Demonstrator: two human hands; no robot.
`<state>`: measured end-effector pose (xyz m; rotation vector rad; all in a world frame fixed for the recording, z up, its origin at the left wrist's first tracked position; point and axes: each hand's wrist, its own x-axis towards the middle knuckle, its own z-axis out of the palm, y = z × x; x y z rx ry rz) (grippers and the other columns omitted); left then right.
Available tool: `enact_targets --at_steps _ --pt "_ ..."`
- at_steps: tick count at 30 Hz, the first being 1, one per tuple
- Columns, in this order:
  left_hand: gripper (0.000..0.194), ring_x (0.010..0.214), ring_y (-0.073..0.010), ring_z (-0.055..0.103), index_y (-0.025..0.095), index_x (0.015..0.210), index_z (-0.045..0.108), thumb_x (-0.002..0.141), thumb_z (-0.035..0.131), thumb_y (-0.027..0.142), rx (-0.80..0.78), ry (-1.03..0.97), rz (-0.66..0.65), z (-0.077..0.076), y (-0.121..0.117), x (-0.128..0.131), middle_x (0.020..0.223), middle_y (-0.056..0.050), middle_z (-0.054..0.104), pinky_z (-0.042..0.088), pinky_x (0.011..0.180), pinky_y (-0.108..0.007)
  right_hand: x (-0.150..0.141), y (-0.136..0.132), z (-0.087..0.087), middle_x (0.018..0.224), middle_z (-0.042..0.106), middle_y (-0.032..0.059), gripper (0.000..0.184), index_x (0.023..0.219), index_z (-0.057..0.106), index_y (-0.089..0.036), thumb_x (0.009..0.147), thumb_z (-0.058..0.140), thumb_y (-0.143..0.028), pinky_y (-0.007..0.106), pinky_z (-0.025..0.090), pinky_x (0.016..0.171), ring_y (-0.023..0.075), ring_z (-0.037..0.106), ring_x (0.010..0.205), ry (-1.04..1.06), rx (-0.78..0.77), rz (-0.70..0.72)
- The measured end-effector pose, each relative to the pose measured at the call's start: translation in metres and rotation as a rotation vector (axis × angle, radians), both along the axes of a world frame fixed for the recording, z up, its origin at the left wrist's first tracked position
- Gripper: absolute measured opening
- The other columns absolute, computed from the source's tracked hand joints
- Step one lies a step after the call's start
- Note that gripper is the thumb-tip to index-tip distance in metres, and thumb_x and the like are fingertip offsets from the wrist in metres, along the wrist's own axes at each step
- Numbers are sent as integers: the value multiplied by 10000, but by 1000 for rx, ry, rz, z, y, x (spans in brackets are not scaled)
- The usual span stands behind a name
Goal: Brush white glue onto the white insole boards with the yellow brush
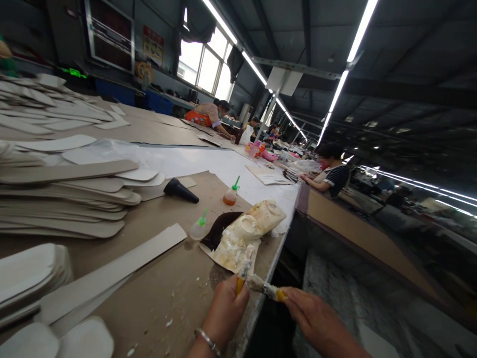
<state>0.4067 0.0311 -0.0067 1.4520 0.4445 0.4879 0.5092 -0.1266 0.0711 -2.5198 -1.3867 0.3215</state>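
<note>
My left hand is closed round the handle of a yellow-handled tool, its upper part crusted with whitish residue. My right hand grips a yellow-handled brush with a metal collar and a caked, cream-coloured head. The two heads meet or nearly meet near the table edge; contact is hard to make out. Just beyond them lies a cream plastic container smeared with dried glue-like residue. A dark brown piece sits beside it, partly covered.
Two small squeeze bottles with green nozzles, one clear and one with orange liquid, stand near a black cone-shaped object. Stacks of pale flat pieces fill the left side. Other people work farther along the tables.
</note>
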Motion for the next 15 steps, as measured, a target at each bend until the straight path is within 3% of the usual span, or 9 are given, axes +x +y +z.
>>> enact_targets --at_steps 5,10,15 --pt "251 606 -168 523 171 649 560 757 436 361 137 24 78 -6 -6 1 632 -31 613 368 596 -248 -9 -3 5 957 679 47 350 905 640 -212 922 306 -319 273 459 789 180 625 861 -89 -36 8" --pt "284 622 -195 565 168 698 578 747 409 391 198 108 178 -13 -11 4 646 -57 632 394 617 -277 -18 -11 -13 834 684 32 338 866 626 -232 905 300 -315 230 465 729 158 633 775 -93 29 -38" --pt "240 526 -185 523 198 622 532 694 413 394 168 181 380 -7 -1 0 530 -25 562 373 559 -283 -15 -35 -28 773 673 54 354 812 616 -229 871 300 -379 260 469 694 187 633 722 9 57 -128"
